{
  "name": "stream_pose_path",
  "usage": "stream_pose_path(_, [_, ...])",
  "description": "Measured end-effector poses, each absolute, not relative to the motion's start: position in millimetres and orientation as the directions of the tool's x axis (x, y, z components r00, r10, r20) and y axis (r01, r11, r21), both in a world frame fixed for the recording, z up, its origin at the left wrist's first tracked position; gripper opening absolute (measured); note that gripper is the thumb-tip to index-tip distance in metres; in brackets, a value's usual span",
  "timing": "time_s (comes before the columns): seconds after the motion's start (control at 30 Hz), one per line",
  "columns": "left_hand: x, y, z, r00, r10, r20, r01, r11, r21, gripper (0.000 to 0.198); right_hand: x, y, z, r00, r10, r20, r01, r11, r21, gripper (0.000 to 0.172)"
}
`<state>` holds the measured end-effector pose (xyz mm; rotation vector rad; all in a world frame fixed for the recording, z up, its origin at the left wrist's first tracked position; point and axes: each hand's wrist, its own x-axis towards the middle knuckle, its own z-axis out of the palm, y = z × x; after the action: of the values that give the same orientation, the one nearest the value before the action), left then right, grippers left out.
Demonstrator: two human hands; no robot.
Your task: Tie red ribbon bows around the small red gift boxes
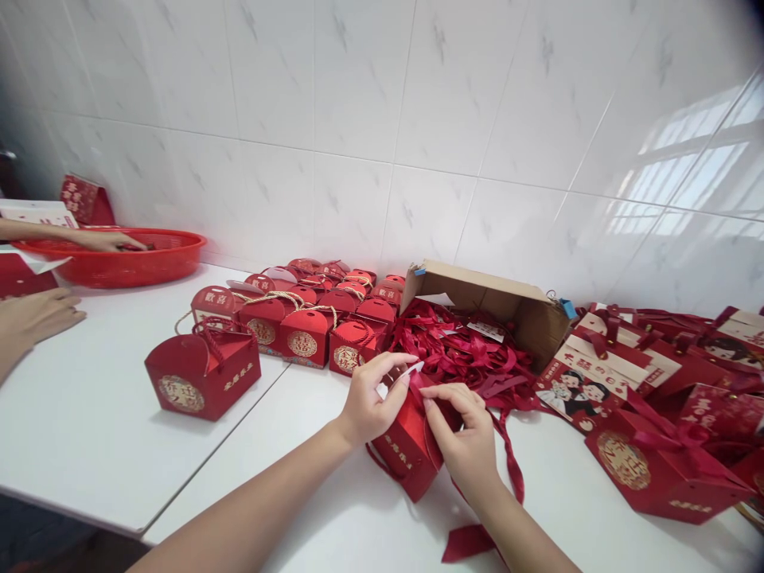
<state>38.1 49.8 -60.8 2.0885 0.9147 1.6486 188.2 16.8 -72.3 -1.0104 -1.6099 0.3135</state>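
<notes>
A small red gift box point(408, 447) with gold lettering sits tilted on the white table between my two hands. My left hand point(375, 398) is closed at the box's top, thumb and fingers pinching a small white piece point(411, 371); I cannot tell if it is a tag or part of the lid. With thumb and forefinger, my right hand point(462, 426) pinches red ribbon point(419, 385) at the top of the same box. A loose ribbon end point(466, 543) lies on the table below my right wrist. My fingers partly hide the lid.
Behind stands a cardboard carton point(493, 290) full of red ribbons. Several red boxes point(304, 334) fill the back; one box point(203, 374) stands apart. Finished-looking ribboned boxes point(668, 461) crowd the right. At left, another person's hands point(44, 318) work near a red basket point(137, 267).
</notes>
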Motion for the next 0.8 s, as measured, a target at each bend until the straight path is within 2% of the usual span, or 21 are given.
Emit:
stream_pose_path(0.2, [37.3, 51.3, -63.3, 0.155, 0.66, 0.735, 0.278, -0.743, 0.608, 0.02, 187.8, 17.3, -73.9, -0.005, 0.731, 0.683, 0.469, 0.605, -0.644, 0.014])
stream_pose_path(0.33, [37.2, 50.9, -62.5, 0.151, 0.696, 0.702, 0.231, -0.716, 0.659, 0.021, 188.4, 17.5, -74.3, -0.023, 0.723, 0.691, 0.472, 0.617, -0.63, 0.015])
stream_pose_path(0.47, [38.7, 52.7, -59.1, 0.071, 0.815, 0.575, 0.109, -0.58, 0.808, 0.031, 188.2, 17.4, -74.1, -0.035, 0.722, 0.691, 0.478, 0.62, -0.623, 0.017])
stream_pose_path(0.57, [40.1, 55.8, -57.2, 0.032, 0.891, 0.453, 0.041, -0.454, 0.89, 0.027, 187.8, 17.0, -73.8, -0.038, 0.72, 0.693, 0.48, 0.621, -0.619, 0.018])
stream_pose_path(0.8, [41.1, 58.2, -56.1, 0.023, 0.935, 0.355, -0.062, -0.353, 0.933, 0.019, 189.1, 17.7, -75.1, -0.046, 0.719, 0.693, 0.485, 0.623, -0.614, 0.018])
